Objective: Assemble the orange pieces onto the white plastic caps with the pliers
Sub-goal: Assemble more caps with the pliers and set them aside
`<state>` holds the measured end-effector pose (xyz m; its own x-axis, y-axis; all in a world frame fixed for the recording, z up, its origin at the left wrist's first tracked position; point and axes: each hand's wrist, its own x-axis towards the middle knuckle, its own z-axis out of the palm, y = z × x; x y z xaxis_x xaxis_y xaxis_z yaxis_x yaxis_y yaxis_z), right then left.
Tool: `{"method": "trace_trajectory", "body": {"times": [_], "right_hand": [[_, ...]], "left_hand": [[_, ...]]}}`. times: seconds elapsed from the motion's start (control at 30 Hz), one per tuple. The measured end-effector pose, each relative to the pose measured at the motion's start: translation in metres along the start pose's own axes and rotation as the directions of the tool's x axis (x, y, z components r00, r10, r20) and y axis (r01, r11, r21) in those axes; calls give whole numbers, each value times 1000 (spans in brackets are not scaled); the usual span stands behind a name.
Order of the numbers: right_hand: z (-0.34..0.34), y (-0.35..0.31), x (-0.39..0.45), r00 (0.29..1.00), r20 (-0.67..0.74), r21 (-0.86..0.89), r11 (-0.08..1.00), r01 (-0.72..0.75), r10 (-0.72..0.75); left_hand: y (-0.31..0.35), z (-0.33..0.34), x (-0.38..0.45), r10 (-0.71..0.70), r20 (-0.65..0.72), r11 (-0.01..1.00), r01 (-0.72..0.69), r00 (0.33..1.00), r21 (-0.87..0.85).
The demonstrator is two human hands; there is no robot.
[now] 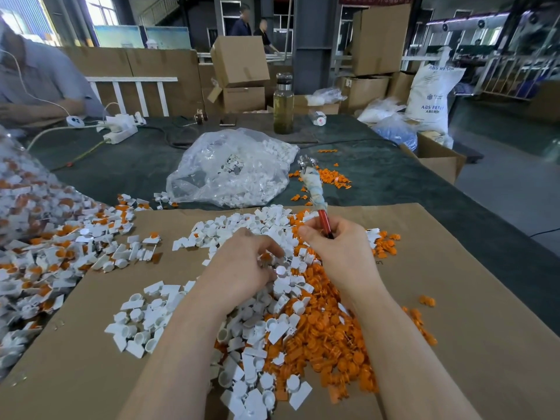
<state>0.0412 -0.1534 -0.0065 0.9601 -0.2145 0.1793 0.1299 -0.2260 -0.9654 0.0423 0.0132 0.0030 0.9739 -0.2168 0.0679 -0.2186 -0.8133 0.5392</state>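
Nearest you, white caps (145,325) and orange pieces (330,334) lie heaped together on the cardboard (454,298), white mostly to the left, orange to the right.

Your left hand (242,265) is palm-down in the heap, fingers curled into the caps; whether it pinches one, you cannot tell from here.

Your right hand (336,247) is closed round the red handle of the pliers (313,189). The tool tilts up and away from you, its shaft wrapped in pale cloth, metal head uppermost, clear of the heap.

To the left, a spread of caps with orange already fitted (60,256).

Beyond the cardboard: a clear bag (230,171) of white parts on the dark table (127,165), loose orange pieces just right of it. Further back, a bottle (283,104) stands upright.
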Motion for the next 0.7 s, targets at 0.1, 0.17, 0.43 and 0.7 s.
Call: {"method": "trace_trajectory", "body": {"times": [0.1, 0.17, 0.43, 0.7], "right_hand": [[-1, 0, 0, 1000, -6, -8, 1000, 1, -1], [-1, 0, 0, 1000, -9, -18, 1000, 2, -2], [-1, 0, 0, 1000, -3, -23, 1000, -5, 5], [1, -3, -1, 1000, -19, 78, 997, -7, 9]], "left_hand": [[3, -1, -1, 27, 23, 1000, -27, 999, -6], [5, -2, -1, 58, 40, 998, -58, 998, 2], [8, 3, 0, 127, 51, 985, -132, 991, 110], [12, 4, 1, -96, -178, 896, 8, 979, -443]]}}
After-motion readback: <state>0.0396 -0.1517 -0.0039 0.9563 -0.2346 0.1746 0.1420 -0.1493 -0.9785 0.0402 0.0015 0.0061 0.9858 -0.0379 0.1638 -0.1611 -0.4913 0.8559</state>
